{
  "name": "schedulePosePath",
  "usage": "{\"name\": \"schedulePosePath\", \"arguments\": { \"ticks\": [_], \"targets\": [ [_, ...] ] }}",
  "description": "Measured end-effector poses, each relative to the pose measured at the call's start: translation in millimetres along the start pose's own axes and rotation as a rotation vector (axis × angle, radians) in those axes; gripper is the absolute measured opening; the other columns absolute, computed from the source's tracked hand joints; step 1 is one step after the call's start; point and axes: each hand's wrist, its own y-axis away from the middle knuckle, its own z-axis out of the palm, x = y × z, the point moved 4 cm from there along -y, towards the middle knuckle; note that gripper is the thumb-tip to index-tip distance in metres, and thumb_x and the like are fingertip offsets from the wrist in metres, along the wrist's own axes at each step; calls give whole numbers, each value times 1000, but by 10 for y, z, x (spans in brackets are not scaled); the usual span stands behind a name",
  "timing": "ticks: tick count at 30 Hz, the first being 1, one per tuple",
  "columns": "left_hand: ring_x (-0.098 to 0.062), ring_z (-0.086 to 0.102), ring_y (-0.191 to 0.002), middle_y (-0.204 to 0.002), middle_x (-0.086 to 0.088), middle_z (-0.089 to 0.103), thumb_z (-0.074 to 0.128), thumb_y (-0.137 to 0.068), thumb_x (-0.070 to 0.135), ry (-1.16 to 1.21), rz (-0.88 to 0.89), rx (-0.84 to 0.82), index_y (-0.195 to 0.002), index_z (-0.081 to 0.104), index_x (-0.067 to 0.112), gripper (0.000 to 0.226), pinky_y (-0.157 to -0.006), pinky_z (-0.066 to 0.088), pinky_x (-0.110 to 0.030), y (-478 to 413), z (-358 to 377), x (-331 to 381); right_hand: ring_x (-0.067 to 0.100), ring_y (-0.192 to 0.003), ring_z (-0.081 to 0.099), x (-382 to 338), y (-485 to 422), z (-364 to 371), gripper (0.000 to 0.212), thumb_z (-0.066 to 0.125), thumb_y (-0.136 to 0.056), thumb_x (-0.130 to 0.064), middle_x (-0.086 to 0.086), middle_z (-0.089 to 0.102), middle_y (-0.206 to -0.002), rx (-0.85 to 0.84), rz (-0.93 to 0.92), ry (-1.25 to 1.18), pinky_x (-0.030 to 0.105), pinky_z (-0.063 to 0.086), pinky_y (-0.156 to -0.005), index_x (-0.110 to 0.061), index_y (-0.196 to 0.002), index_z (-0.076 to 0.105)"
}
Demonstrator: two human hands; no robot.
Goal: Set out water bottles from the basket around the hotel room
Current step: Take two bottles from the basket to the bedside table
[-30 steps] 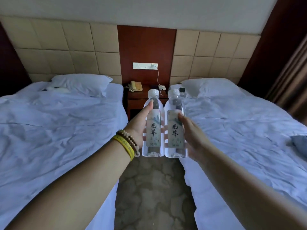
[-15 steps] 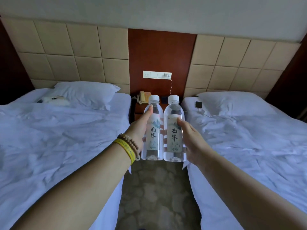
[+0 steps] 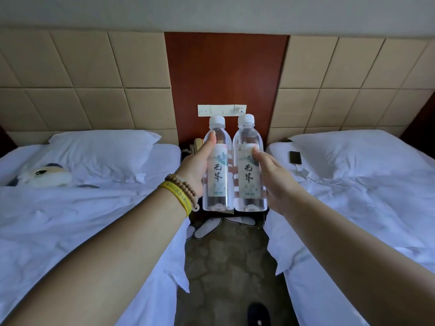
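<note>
Carrying two clear, white-capped plastic water bottles [image 3: 235, 165] upright, side by side, between the beds: left hand [image 3: 196, 170] and right hand [image 3: 274, 178] each wrapping one. Keeping them level, aiming for the dark nightstand [image 3: 188, 156], probably.

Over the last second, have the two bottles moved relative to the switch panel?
Yes. The bottles, one in the left hand and one in the right hand, have moved forward towards the headboard wall; their caps now reach the switch panel, which earlier sat well above them.

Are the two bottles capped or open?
Capped: white caps sit on both the left bottle and the right bottle.
</note>
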Motion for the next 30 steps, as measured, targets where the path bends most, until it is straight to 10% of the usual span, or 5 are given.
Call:
{"name": "schedulePosePath", "arguments": {
  "ticks": [22,30],
  "targets": [
    [-31,71,-96,-101,-13,75,65,-64,69,-86,-106,243,-96,72,12,66,-92,53,-49,-4342,13,668,28,-90,73,-119,-4623,-729,38,57,-82,-51,9,77,-92,-81,244,-3,47,59,-72,-21,-103,68],
    [-22,72,-75,-80,-3,77,71,-62,64,-202,-124,102,-89,72,15,56,-78,59,-38,-5982,-338,965,36,-96,70,-38,-6150,-642,27,63,-84,-35,15,75,-100,-23,240,17,57,53,-88,-17,-103,65]
  ]
}}
